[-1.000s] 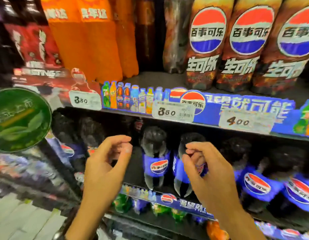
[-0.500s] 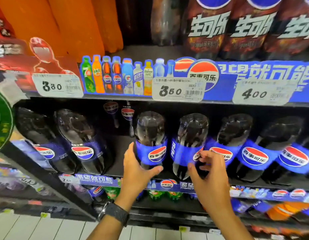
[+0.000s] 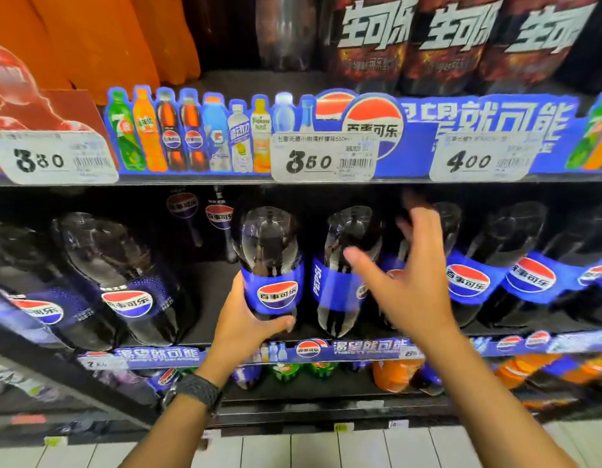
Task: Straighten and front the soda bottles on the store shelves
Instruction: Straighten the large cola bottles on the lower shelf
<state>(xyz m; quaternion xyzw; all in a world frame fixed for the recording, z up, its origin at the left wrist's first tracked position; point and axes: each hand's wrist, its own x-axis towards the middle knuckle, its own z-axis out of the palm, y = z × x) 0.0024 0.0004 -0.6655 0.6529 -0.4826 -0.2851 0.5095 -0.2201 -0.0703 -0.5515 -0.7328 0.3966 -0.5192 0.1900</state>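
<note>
Large dark cola bottles with blue labels stand in a row on the middle shelf (image 3: 211,285). My left hand (image 3: 245,324) grips the lower body of one bottle (image 3: 270,261), whose round logo faces front. The bottle to its right (image 3: 343,268) shows its label turned sideways, with "PEPSI" reading vertically. My right hand (image 3: 407,275) hovers with fingers spread, blurred, in front of the third bottle (image 3: 444,224), and holds nothing. More front-facing bottles (image 3: 488,265) continue to the right.
Two more cola bottles (image 3: 124,282) stand at the left of the same shelf, with a gap and smaller bottles (image 3: 218,217) behind. Price tags (image 3: 323,160) hang from the upper shelf edge above. Orange and green soda bottles (image 3: 394,376) fill the shelf below.
My right hand has let go of the sideways-label bottle and moved up and to the right with fingers spread. My left hand has wrapped further round its bottle.
</note>
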